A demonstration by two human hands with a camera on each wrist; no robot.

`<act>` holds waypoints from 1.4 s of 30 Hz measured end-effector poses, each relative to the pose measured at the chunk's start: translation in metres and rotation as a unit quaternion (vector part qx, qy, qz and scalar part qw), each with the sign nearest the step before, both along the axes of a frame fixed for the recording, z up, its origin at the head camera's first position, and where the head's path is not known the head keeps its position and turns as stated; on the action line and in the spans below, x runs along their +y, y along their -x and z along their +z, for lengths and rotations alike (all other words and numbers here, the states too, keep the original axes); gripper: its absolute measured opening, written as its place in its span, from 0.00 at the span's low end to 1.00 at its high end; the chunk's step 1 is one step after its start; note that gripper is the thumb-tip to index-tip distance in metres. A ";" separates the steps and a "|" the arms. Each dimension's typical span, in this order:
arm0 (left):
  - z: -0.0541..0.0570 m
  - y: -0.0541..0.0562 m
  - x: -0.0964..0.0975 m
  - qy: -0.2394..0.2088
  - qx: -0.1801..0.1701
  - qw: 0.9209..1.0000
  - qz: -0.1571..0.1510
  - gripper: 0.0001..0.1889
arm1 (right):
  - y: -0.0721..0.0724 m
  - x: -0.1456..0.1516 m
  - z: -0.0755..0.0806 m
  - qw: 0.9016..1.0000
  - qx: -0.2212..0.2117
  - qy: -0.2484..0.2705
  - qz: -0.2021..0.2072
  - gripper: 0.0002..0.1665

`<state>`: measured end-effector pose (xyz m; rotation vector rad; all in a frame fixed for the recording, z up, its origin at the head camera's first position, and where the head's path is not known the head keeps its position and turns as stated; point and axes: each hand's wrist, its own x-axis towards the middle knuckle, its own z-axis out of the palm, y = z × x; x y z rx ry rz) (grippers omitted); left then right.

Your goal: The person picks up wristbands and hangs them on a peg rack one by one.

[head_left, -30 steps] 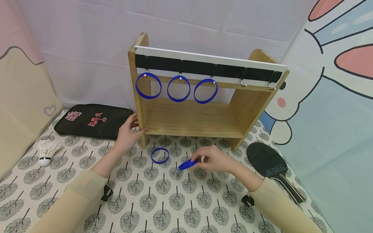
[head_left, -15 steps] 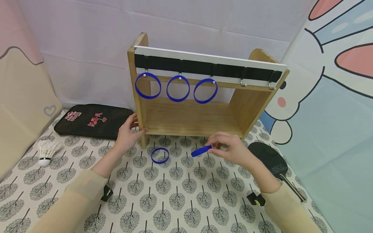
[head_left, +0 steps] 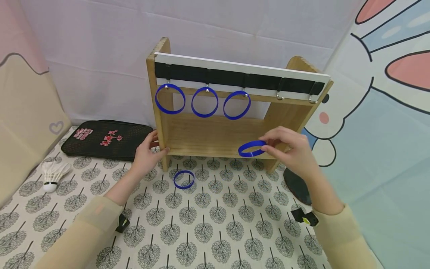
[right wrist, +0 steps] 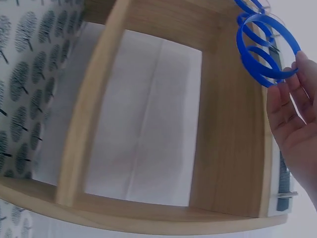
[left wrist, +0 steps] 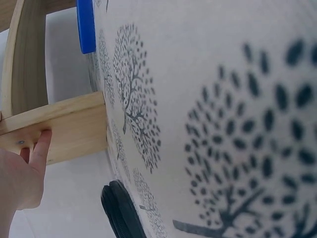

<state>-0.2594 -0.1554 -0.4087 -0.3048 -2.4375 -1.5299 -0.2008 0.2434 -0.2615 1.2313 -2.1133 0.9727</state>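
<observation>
My right hand (head_left: 292, 149) pinches a blue ring (head_left: 246, 151) by its right edge, in front of the wooden shelf's lower board. In the right wrist view the held ring (right wrist: 242, 47) overlaps the hanging rings. My left hand (head_left: 146, 154) grips the left side panel (left wrist: 74, 134) of the wooden shelf (head_left: 218, 136), thumb in front and fingers behind. Three blue rings hang from the left hooks: the first ring (head_left: 156, 101), the second ring (head_left: 192, 106) and the third ring (head_left: 224, 108). The two right hooks, one hook (head_left: 280, 97) and another hook (head_left: 312, 100), hold nothing. Another blue ring (head_left: 175, 184) lies on the tablecloth.
A black case (head_left: 100, 147) with red lettering lies left of the shelf, and a shuttlecock (head_left: 52, 177) is in front of it. The black table tennis bat (head_left: 295, 186) at right is partly hidden by my right arm. A tree-patterned cloth (head_left: 201, 231) covers the table.
My right hand has lifted the blue ring up and to the right, from low over the cloth to in front of the shelf. The left hand stays on the side panel.
</observation>
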 end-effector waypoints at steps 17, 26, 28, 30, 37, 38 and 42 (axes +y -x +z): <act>-0.001 0.001 -0.001 -0.005 0.000 1.000 -0.004 0.37 | 0.004 0.005 0.071 0.987 0.056 0.077 -0.132 0.13; -0.002 0.001 -0.001 -0.005 0.005 1.000 -0.006 0.37 | 0.016 0.009 0.084 0.967 0.034 0.061 -0.245 0.07; -0.002 0.002 -0.001 -0.007 0.005 1.000 -0.006 0.37 | 0.021 0.011 0.083 0.964 0.029 0.056 -0.258 0.08; -0.002 0.002 -0.002 -0.006 0.004 1.000 -0.006 0.37 | 0.026 0.012 0.082 0.963 0.028 0.051 -0.264 0.08; -0.002 0.002 -0.002 -0.003 0.004 1.000 -0.004 0.37 | 0.033 0.014 0.076 0.961 0.045 0.020 -0.271 0.09; -0.002 0.002 -0.001 -0.003 0.004 1.000 -0.003 0.37 | 0.033 0.014 0.076 0.961 0.046 0.014 -0.272 0.09; -0.001 0.001 -0.001 -0.004 0.005 1.000 -0.003 0.37 | 0.034 0.016 0.073 0.963 0.051 -0.003 -0.266 0.07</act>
